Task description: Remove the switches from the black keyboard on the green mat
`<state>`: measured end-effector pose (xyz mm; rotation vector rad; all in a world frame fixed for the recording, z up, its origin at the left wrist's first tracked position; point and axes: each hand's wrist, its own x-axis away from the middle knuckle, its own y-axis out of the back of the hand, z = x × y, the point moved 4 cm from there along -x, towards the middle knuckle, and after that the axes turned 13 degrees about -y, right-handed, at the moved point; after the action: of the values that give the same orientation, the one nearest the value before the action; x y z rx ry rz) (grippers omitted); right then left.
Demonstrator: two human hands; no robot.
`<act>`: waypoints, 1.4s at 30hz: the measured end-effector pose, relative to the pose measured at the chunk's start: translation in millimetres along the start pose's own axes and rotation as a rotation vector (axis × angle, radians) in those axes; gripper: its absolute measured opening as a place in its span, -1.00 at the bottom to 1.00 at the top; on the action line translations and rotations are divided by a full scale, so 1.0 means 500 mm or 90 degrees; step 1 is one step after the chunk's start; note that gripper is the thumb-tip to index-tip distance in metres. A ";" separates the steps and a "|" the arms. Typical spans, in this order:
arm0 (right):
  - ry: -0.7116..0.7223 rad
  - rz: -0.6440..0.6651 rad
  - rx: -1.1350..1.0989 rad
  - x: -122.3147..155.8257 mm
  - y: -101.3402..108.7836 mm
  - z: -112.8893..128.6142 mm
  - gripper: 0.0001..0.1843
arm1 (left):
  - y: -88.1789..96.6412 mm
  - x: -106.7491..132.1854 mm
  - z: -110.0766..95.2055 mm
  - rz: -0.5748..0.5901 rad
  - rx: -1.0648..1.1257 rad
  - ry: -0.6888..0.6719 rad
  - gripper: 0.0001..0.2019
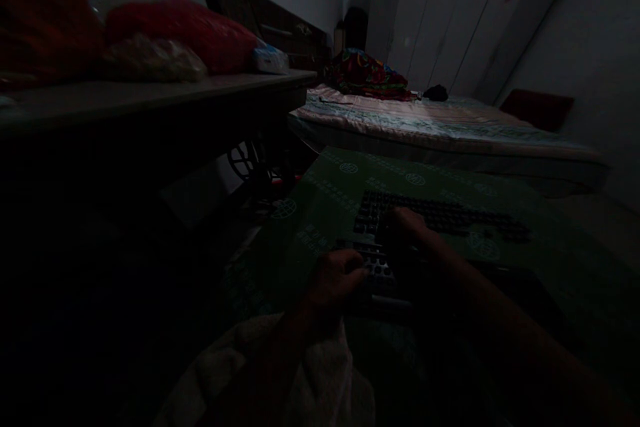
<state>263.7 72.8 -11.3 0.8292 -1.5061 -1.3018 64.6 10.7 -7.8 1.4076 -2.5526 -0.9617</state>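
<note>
A dark keyboard (pixel 383 275) lies on a green printed board, its left part showing a lighter base with rows of round dark spots. My left hand (pixel 340 273) is closed at the keyboard's left end, thumb and fingers curled at its edge. My right hand (pixel 407 227) is bent down over the keyboard's upper edge, fingers closed; its fingertips and anything in them are lost in shadow. Just beyond, loose dark keycaps (pixel 450 215) lie in rows, set out like a keyboard. The keyboard's right part is very dark, partly behind my right forearm.
The green board (pixel 325 193) carries white print. Behind it is a bed (pixel 425 120) with a folded patterned blanket (pixel 367 73). On the left, a table (pixel 240 83) holds a red bag (pixel 185 30) and a tissue pack (pixel 271 60). Pale cloth (pixel 325 380) lies below my left forearm.
</note>
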 end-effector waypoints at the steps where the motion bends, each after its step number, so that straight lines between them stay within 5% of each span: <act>1: -0.003 0.000 0.001 -0.001 0.000 -0.001 -0.74 | 0.000 0.000 0.000 0.001 0.001 0.001 -0.87; 24: 0.029 -0.074 -0.067 0.023 0.028 -0.021 -0.74 | 0.001 0.001 -0.002 0.013 -0.001 0.001 -0.87; 29: 0.023 -0.140 -0.413 0.069 0.052 -0.055 -0.59 | 0.002 0.002 -0.009 0.019 -0.007 -0.009 -0.86; 33: 0.039 -0.031 -0.713 0.137 0.033 -0.080 -0.49 | -0.001 0.000 -0.006 0.015 -0.006 -0.018 -0.88; 42: 0.110 0.127 -0.815 0.282 -0.003 -0.090 -0.70 | -0.010 -0.005 -0.021 0.092 -0.038 -0.092 -0.85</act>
<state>260.6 -72.3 18.1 -0.0596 -0.3719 -1.6139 73.3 5.4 -1.7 1.1591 -2.6587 -1.1420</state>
